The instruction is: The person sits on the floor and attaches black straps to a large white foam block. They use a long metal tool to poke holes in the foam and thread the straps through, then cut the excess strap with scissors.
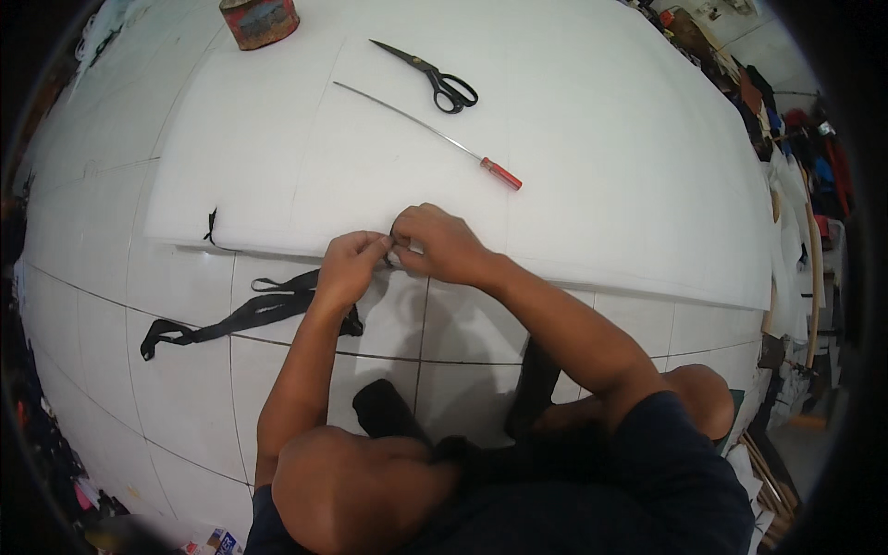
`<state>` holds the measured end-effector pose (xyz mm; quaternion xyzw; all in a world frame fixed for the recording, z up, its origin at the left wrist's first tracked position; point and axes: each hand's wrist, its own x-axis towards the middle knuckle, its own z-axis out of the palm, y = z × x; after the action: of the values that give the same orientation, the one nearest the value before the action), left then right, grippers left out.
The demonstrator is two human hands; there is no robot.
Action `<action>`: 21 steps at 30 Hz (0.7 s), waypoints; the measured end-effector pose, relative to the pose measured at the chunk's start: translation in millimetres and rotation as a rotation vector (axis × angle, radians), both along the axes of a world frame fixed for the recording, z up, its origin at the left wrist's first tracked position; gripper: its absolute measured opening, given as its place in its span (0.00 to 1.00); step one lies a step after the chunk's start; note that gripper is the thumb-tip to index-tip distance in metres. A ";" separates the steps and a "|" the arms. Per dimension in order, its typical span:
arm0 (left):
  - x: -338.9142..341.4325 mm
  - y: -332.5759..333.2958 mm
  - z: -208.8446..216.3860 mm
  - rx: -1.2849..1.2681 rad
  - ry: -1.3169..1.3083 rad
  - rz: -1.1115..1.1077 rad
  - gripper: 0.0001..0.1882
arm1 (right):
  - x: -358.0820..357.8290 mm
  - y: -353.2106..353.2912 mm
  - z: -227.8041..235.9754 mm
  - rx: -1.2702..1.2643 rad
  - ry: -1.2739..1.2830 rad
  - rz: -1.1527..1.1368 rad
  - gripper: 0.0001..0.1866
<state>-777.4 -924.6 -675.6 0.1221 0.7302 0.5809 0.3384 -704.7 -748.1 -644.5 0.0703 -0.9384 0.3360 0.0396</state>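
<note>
A large white slab [601,166], perhaps foam, lies on the floor before me. My left hand [350,264] and my right hand [439,242] meet at its near edge, both closed in a pinch. Between their fingertips is a short black cloth strip [388,263], partly hidden by the fingers. Farther left along the same edge, another black strip [212,227] is tied in a knot with its ends sticking up. Loose black cloth strips [250,316] lie on the tiles beside and under my left forearm.
On the slab lie black-handled scissors [435,81] and a long thin-shafted tool with a red handle [499,173], like a screwdriver. A rusty red tin [260,23] stands at the far left. White floor tiles [102,333] surround the slab; assorted clutter [740,83] lines the right side.
</note>
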 end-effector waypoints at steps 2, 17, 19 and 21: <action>1.3 0.4 1.2 -0.039 0.015 0.001 0.16 | 4.4 0.5 -2.5 -0.013 -0.101 -0.035 0.15; 30.5 4.4 2.6 -0.334 0.426 0.143 0.14 | 15.0 16.2 1.5 0.123 -0.023 -0.142 0.07; 34.4 2.3 1.7 -0.339 0.490 0.163 0.14 | 11.5 10.0 7.5 0.136 -0.226 -0.246 0.10; 34.0 2.5 6.2 -0.398 0.538 0.129 0.14 | 11.9 11.2 10.9 0.075 -0.247 -0.295 0.12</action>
<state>-743.4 -922.1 -669.4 0.1562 0.8985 0.3944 0.1133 -692.8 -736.8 -633.6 -0.1085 -0.9481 0.2975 -0.0294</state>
